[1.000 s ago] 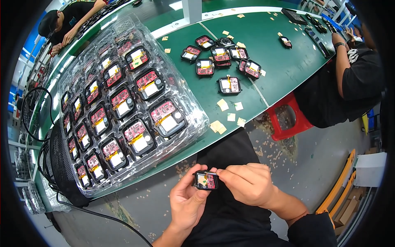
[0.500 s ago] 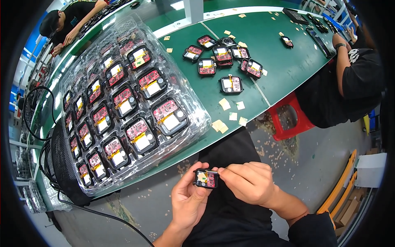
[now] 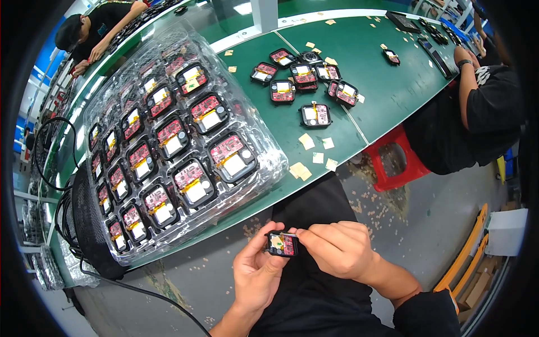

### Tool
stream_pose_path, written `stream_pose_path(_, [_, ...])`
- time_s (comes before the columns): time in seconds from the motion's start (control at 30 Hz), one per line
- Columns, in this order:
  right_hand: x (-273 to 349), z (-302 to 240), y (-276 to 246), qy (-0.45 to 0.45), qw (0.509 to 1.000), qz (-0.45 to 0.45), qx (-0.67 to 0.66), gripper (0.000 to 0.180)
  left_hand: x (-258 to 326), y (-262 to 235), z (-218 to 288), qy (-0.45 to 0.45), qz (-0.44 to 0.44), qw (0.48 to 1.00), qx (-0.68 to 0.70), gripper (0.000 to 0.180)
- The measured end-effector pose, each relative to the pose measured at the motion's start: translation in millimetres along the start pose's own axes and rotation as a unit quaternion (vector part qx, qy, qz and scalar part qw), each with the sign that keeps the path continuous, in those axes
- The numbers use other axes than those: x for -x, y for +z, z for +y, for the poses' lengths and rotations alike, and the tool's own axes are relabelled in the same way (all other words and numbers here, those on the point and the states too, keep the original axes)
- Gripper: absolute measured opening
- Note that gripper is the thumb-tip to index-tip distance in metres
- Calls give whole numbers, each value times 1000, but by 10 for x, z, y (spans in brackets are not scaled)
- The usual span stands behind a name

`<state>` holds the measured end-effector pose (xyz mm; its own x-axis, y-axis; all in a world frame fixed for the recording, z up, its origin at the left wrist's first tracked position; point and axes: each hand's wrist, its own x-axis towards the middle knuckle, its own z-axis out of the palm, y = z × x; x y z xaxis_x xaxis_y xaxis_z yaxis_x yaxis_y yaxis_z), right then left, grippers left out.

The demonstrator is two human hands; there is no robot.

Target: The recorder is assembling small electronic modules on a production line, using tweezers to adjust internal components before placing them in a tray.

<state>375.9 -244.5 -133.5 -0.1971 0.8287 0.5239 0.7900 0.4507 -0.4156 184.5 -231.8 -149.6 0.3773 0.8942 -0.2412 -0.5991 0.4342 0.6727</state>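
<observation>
Over the lap, below the green desk (image 3: pixel 359 106), the left hand (image 3: pixel 255 275) cradles a small black square module with red circuit board (image 3: pixel 282 244) while the right hand (image 3: pixel 337 250) pinches its edge; steady support and light fingertip pressure seem wise.

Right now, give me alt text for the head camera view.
Two bare hands, left hand and right hand, hold a small square electronic module over a lap. Ahead, a green table carries a clear tray of similar modules and loose ones.
</observation>
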Motion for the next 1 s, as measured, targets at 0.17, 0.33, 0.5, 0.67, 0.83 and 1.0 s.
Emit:
stream_pose_path(0.17, [-85, 9, -153, 50, 990, 43, -125, 26, 112, 47, 211, 48, -52, 995, -68, 64])
stream_pose_path(0.33, [-211, 183, -258, 93, 985, 128, -75, 20, 245, 95, 870, 146, -157, 966, -142, 54])
stream_pose_path(0.5, [-440, 364, -245, 70, 983, 158, -54, 17, 277, 71, 1465, 270, -25, 944, -188, 48])
stream_pose_path(0.67, [-722, 482, -130, 91, 980, 175, 17, 16, -4, 53, 2046, 356, 94, 858, -358, 28])
stream_pose_path(0.83, [-783, 515, -82, 148, 976, 92, 130, 40, -692, 34, 2530, 373, 104, 762, -519, 24])
stream_pose_path(1.0, [-868, 439, -108, 160, 974, 75, 143, 37, -1249, -118, 2993, 362, 98, 698, -610, 21])
